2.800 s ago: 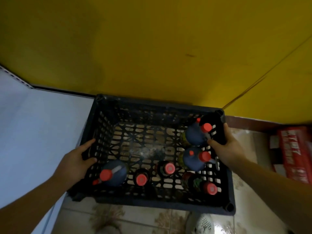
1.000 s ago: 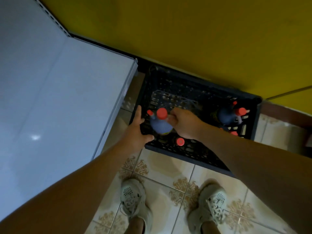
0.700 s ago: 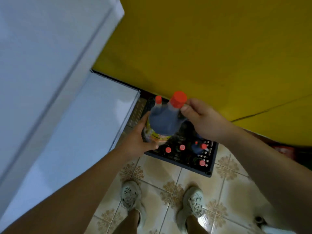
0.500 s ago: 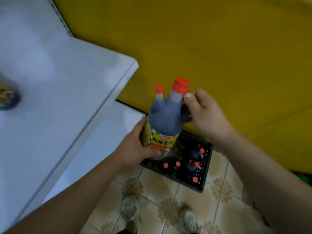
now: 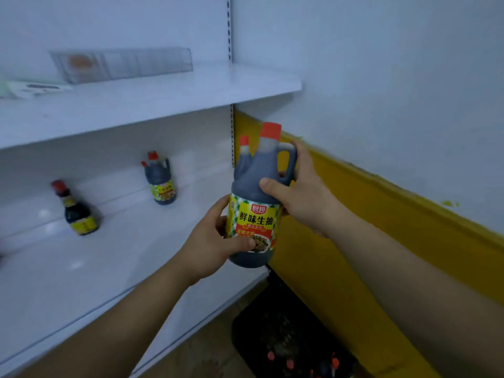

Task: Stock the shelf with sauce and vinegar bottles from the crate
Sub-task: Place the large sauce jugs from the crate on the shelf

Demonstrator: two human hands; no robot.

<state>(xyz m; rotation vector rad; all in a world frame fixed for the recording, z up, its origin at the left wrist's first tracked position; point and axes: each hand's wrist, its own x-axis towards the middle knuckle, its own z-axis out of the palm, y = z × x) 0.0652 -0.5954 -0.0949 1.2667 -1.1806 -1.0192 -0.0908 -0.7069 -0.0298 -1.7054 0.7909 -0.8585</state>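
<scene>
Held jug: the sauce jug (image 5: pixel 252 186) was upright in the air, by the shelf's (image 5: pixel 81 268) right front corner.
Left hand (image 5: pixel 210 246): curled round its labelled lower body.
Right hand (image 5: pixel 302 195): wrapped round its shoulder beside the handle.
On shelf: a matching jug (image 5: pixel 161 181) near the back edge; a smaller bottle (image 5: pixel 77 211) well left of it.
Below: the crate (image 5: pixel 286 336) with red-capped bottles.

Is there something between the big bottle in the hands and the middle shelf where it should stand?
Nothing visible. The big bottle, in the left hand and right hand, is beside the shelf; the jug and small bottle stand farther left.
</scene>
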